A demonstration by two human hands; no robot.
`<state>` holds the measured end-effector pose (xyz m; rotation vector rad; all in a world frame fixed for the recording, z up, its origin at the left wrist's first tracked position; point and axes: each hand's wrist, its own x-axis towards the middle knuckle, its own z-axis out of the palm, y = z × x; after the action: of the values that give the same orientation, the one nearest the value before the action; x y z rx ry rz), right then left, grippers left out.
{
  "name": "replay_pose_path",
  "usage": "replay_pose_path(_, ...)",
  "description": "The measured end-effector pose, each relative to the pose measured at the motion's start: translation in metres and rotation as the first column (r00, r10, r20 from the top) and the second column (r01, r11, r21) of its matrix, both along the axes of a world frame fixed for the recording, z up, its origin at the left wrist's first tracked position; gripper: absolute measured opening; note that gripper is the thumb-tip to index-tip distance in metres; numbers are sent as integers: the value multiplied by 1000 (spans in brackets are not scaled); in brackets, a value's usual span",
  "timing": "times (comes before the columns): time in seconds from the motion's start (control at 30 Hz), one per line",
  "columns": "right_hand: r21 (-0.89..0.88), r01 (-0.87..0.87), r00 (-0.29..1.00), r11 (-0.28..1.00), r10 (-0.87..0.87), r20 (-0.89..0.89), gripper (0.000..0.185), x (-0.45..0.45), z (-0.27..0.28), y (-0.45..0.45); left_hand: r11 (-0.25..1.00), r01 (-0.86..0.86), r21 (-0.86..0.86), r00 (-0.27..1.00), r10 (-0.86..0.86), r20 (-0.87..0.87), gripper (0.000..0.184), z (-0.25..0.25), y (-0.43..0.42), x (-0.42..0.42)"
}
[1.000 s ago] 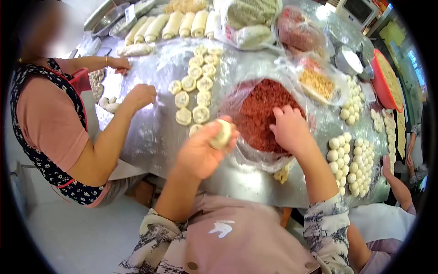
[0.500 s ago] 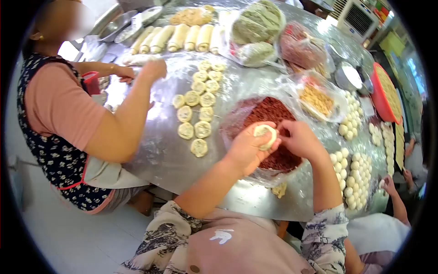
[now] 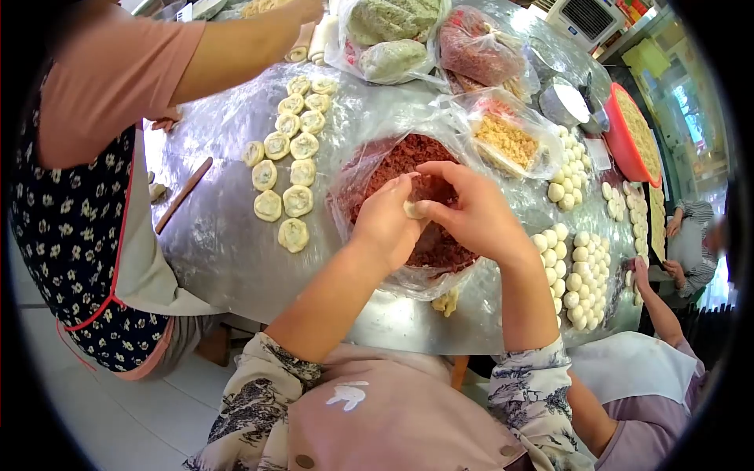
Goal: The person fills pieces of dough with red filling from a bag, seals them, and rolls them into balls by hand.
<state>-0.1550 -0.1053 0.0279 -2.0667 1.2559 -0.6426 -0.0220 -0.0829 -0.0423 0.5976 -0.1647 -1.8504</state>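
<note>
Step in hand, judging by hand posture: working a small dough piece (image 3: 411, 209) between both hands at the centre of the frame, above red-brown filling (image 3: 412, 155) in a clear plastic bag (image 3: 343, 192).

Left hand (image 3: 385, 224): curled nearly closed about the dough piece, only a pale portion visible. Right hand (image 3: 475, 212): half spread, thumb and forefinger bowed into an arch, thumb tip against the dough; firm pinch or light touch, not discernible. Contents of the dough: hidden by the fingers.

Requirement of the next move, as a judgement: steady support from the left palm, small even pressure from the right thumb and fingertips. Avoid tearing the dough.

For reference, note flat dough rounds (image 3: 298, 201) in columns left of centre, apart from the bag, and smooth dough balls (image 3: 581, 268) in rows at the right of the frame.
</note>
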Motion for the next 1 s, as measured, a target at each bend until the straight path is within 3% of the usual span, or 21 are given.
replay_pose_path(0.07, 125, -15, 997, 992, 5, 77, 32, -6, 3, 5, 998, -13, 54, 1000, 12, 10, 29, 13, 4, -1)
replay_pose_path(0.2, 102, 48, 989, 994, -62, 138, 35, -7, -4, 15, 994, 41, -104, 997, -33, 72, 29, 16, 10, -10)
replay_pose_path(0.3, 137, 90, 974, 986, -116, 197, 32, -8, -6, 15, 995, 26, -95, 994, -16, 106, 28, 20, 12, -11)
replay_pose_path(0.43, -49, 125, 988, 991, -119, 98, 22, -13, -12, 11, 1000, 12, -25, 998, -11, 54, 29, 5, 8, -5)
replay_pose_path(0.53, 68, 157, 975, 985, -166, 149, 23, -8, -17, 11, 994, 35, -103, 999, -34, 18, 28, 5, 5, -6)
replay_pose_path(0.63, -5, 174, 975, 985, -172, 143, 23, -1, -14, 14, 997, 38, -74, 998, -34, 61, 27, 1, 4, -10)
replay_pose_path(0.77, 117, 169, 944, 979, -195, 267, 23, -9, -15, 9, 1000, -24, -15, 997, 25, 69, 25, 2, 2, -1)
replay_pose_path(0.87, 3, 196, 980, 981, -196, 8, 22, -15, -24, 4, 999, -38, 26, 999, 37, 37, 26, 3, 0, 10)
replay_pose_path(0.9, -267, 52, 994, 962, -76, -80, 25, -13, -29, 0, 999, -29, 30, 1000, 29, 8, 26, 3, 0, 13)
replay_pose_path(1.0, 191, 153, 969, 970, -185, 162, 30, -9, -20, 10, 999, 32, -18, 993, -34, -115, 28, 2, 0, 21)
